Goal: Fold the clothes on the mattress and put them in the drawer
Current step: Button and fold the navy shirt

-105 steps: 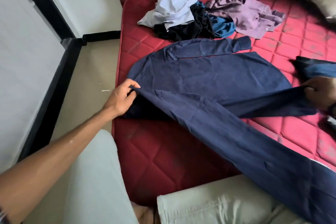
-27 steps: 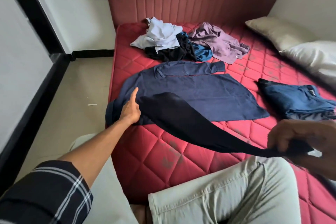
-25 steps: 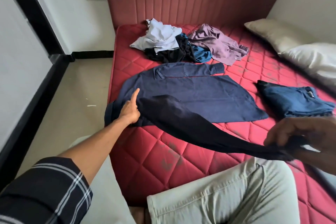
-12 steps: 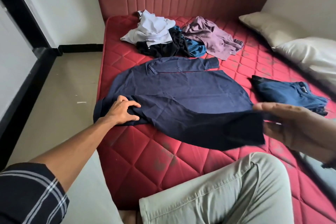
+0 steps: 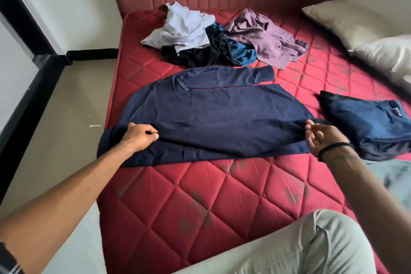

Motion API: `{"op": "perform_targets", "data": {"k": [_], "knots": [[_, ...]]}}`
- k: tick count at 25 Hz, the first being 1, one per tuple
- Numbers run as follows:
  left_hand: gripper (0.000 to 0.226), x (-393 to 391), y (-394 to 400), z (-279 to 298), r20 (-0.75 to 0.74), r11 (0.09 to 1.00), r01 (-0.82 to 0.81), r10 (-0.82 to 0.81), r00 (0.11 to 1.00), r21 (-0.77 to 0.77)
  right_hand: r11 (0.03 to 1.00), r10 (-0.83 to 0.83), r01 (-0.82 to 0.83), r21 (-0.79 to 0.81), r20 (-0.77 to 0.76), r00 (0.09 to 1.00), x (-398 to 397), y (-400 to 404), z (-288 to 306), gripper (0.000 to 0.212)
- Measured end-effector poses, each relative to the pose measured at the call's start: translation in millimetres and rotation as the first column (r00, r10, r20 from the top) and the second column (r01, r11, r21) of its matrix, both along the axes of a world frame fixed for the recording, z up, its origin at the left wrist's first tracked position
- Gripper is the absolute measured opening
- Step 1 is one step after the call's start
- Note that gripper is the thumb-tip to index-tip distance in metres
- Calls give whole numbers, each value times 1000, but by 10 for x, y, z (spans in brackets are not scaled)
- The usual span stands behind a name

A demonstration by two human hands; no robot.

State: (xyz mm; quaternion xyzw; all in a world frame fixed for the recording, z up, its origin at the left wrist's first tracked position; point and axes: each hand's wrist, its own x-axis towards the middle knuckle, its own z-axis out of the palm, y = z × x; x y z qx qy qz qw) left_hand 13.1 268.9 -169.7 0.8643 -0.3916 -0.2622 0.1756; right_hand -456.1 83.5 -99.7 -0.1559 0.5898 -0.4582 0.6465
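navy shirt [image 5: 218, 115] flat on red mattress [image 5: 222, 196], left hand [image 5: 142, 135] pinching fold, right hand [image 5: 322, 138] loosely curled at edge

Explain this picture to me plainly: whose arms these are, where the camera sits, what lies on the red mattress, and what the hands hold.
There is no machine here. A person wears one camera on the head, looking forward and down, so the arms are their own. On the red quilted mattress lies a spread navy blue shirt. The left hand pinches its fabric near one end of a fold; the right hand touches the other end, fingers loosely curled. Behind sits a heap of unfolded clothes. A folded dark blue garment lies to the right, near two pale pillows.
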Motion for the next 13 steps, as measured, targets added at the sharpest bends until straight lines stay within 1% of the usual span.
{"op": "perform_targets", "data": {"k": [2, 4, 5, 6, 7, 8, 9, 10, 11, 12, 13], "knots": [[19, -8, -95, 74, -66, 997, -48, 53, 996, 66, 998, -52, 54, 27, -77, 996, -8, -83, -413, 25], [21, -42, -171, 141, -71, 987, -93, 103, 992, 133, 996, -91, 92, 1, -153, 984, -34, -140, -724, 23], [24, -80, -181, 164, -55, 981, -116, 125, 991, 155, 997, -73, 69, -25, -248, 966, -26, -152, -782, 26], [27, -152, -176, 174, -3, 978, -139, 141, 990, 153, 1000, -20, 12, -23, -377, 926, -18, -150, -801, 32], [30, -235, -136, 168, 90, 982, -162, 154, 984, 97, 998, 35, -58, -24, -554, 832, -22, -162, -816, 38], [34, -343, -62, 147, 214, 987, -152, 158, 964, -45, 994, 44, -102, -28, -768, 640, -37, -161, -815, 44], [39, -502, 9, 117, 359, 972, -38, 121, 925, -230, 990, 18, -136, -45, -900, 435, -62, -138, -800, 47], [42, -679, 64, 96, 500, 924, 142, 60, 864, -356, 979, -31, -177, -97, -938, 346, -68, -151, -821, 46], [40, -877, 69, 70, 578, 857, 311, -18, 816, -411, 965, -64, -218, -148, -934, 351, -70, -175, -851, 45], [35, -1079, 15, 38, 596, 795, 431, -111, 795, -427, 953, -74, -244, -180, -918, 390, -59, -192, -845, 45], [31, -1296, -74, 15, 556, 752, 492, -204, 806, -438, 945, -69, -255, -204, -888, 454, -78, -236, -891, 45]]}}
